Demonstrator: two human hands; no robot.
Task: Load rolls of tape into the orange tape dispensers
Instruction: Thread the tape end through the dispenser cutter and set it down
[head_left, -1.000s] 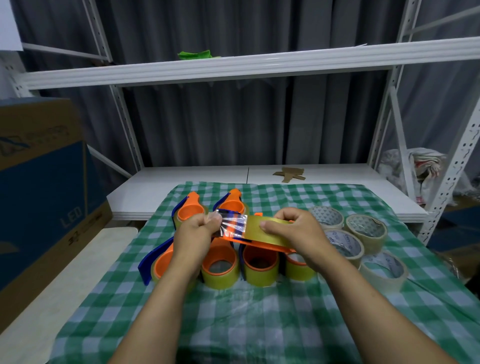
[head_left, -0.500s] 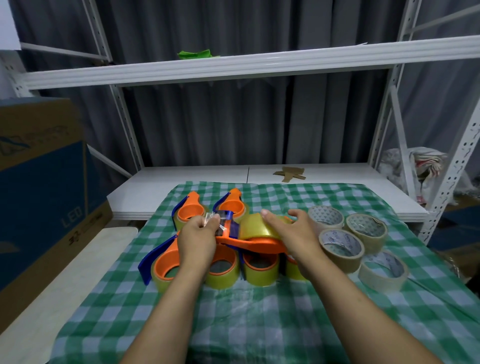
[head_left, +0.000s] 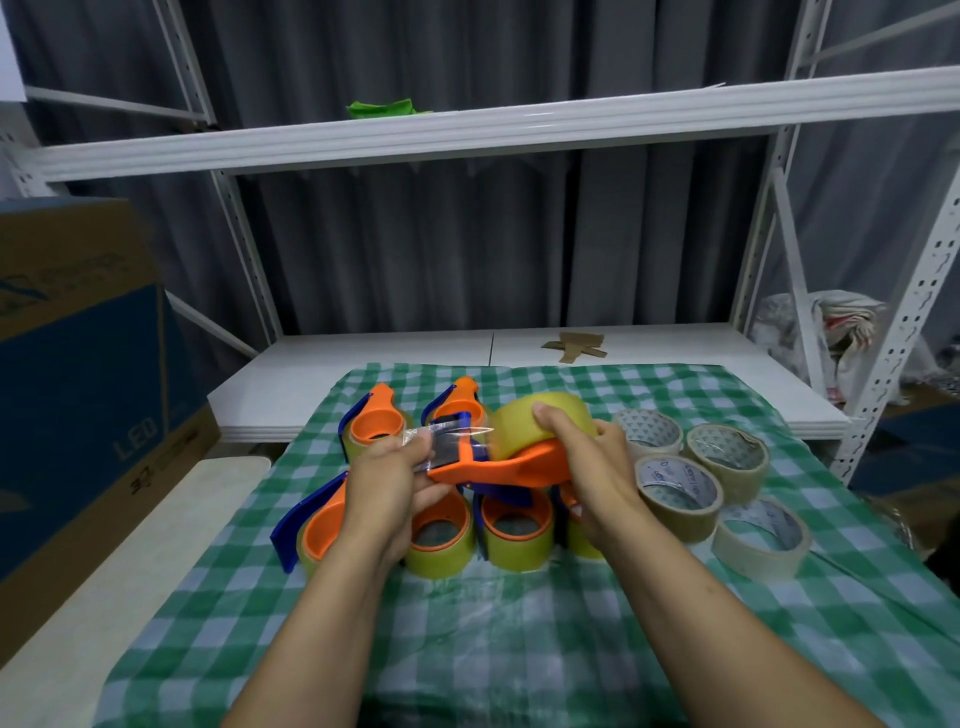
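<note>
We note the dispenser (head_left: 514, 465) held above the tabletop (head_left: 519, 623), long axis left to right. At its right end the right hand (head_left: 587, 457) grips the roll (head_left: 514, 431). Just left of the roll, the left hand (head_left: 395, 467) pinches the tape end (head_left: 452, 441).

Green-white checked cloth (head_left: 519, 623); orange dispenser (head_left: 511, 465).

On the surface (head_left: 519, 649), loaded dispensers (head_left: 436, 540) cluster toward the far edge, with loose tape rolls (head_left: 678, 488) just right of them. The held dispenser (head_left: 498, 467) is above the cluster, between the left hand (head_left: 387, 478) and right hand (head_left: 597, 467). A box (head_left: 78, 364) stands left of the surface, and a shelf (head_left: 363, 364) lies behind it.
</note>
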